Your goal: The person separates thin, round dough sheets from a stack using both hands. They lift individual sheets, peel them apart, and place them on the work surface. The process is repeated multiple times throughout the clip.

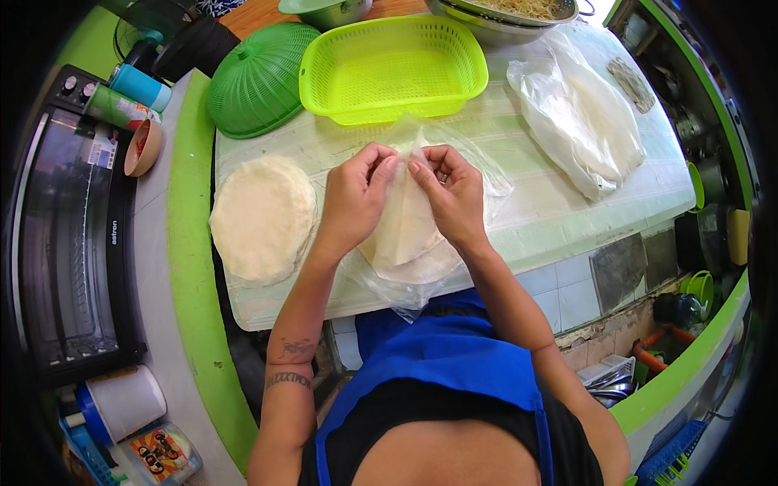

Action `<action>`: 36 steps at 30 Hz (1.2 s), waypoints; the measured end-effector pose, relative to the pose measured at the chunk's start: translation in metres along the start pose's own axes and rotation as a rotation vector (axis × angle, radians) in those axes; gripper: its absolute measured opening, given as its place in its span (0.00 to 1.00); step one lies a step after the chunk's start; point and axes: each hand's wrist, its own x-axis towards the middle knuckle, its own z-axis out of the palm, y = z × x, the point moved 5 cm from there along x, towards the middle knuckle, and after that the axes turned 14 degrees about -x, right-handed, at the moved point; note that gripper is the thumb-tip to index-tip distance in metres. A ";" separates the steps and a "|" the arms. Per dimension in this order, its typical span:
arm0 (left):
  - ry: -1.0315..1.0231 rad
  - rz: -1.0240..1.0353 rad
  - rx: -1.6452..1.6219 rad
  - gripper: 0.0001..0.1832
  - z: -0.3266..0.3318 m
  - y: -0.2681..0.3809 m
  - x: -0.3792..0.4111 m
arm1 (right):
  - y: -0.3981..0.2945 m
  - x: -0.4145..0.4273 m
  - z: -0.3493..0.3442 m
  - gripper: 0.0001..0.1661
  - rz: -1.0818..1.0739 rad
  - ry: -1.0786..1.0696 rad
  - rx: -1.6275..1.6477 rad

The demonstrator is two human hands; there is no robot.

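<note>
Thin, round, pale wrapper sheets, like spring roll wrappers, lie before me on a clear plastic sheet [408,297]. My left hand [358,188] and my right hand [448,191] pinch the far part of a thin wrapper [404,228] between thumbs and fingertips. That wrapper is lifted and creased over the stack of wrappers [419,267]; the hands hide part of it. Left of my left hand rests another stack of round wrappers [264,215] directly on the table covering.
A yellow-green plastic basket [395,112] stands beyond my hands, beside a green mesh food cover [261,79]. At right lies a white plastic bag [577,121]. Behind it, a metal colander [547,15] holds shredded food. A toaster oven [73,243] is at far left.
</note>
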 end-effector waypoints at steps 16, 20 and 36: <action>0.131 0.052 0.112 0.06 -0.042 0.009 0.012 | 0.008 -0.004 -0.021 0.08 0.064 0.045 0.008; -0.073 0.025 0.071 0.06 -0.022 0.015 0.004 | 0.000 -0.002 -0.005 0.08 0.037 0.036 0.053; -0.088 0.486 0.286 0.16 0.003 0.025 -0.006 | -0.010 -0.016 -0.009 0.10 -0.098 0.026 -0.269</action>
